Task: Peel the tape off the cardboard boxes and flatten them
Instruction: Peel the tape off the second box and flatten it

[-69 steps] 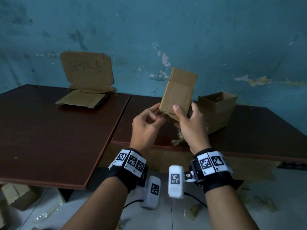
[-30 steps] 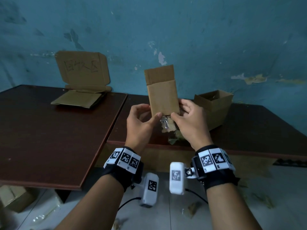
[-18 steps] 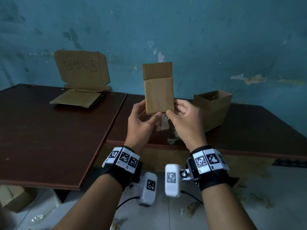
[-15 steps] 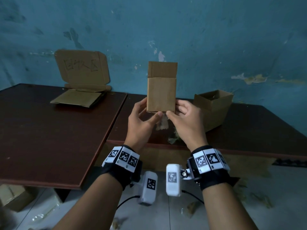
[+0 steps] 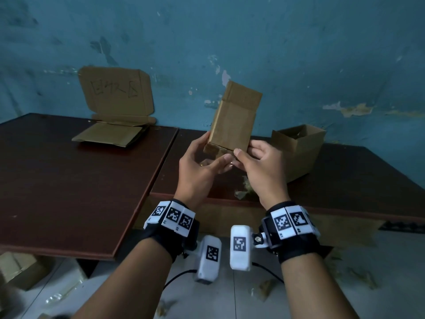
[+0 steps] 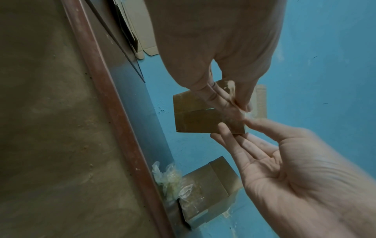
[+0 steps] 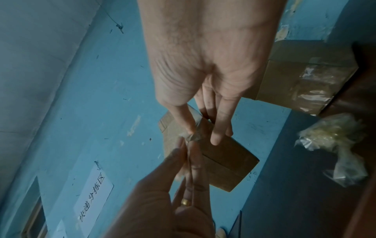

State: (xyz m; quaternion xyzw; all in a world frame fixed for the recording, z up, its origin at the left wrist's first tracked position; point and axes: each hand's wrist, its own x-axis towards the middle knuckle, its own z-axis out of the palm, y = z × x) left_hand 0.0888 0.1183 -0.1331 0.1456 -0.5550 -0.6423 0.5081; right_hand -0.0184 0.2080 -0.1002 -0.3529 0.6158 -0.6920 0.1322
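Brown cardboard, a small box (image 5: 232,125) is held up over the gap between the two dark tables (image 5: 69,180), tilted toward one o'clock, its top flap open and its bottom end facing the hands. The left hand (image 5: 197,173) pinches a crumpled strip of clear tape (image 7: 193,135) between thumb and fingertips at the box's bottom end; the right hand (image 5: 264,171) clasps the lower right corner, thumb in front, fingers behind.

The tape looks thin and twisted, so a sharp tug could snap it short and leave a remnant on the seam. Since only one corner is clasped, a hard pull could twist the box out of that hold.

Counted: one held box, one open box (image 5: 296,150) at three o'clock, one flattened stack (image 5: 110,137) at ten o'clock under one upright cardboard sign (image 5: 115,93), and one wad of peeled tape (image 6: 168,178) beside the open box.
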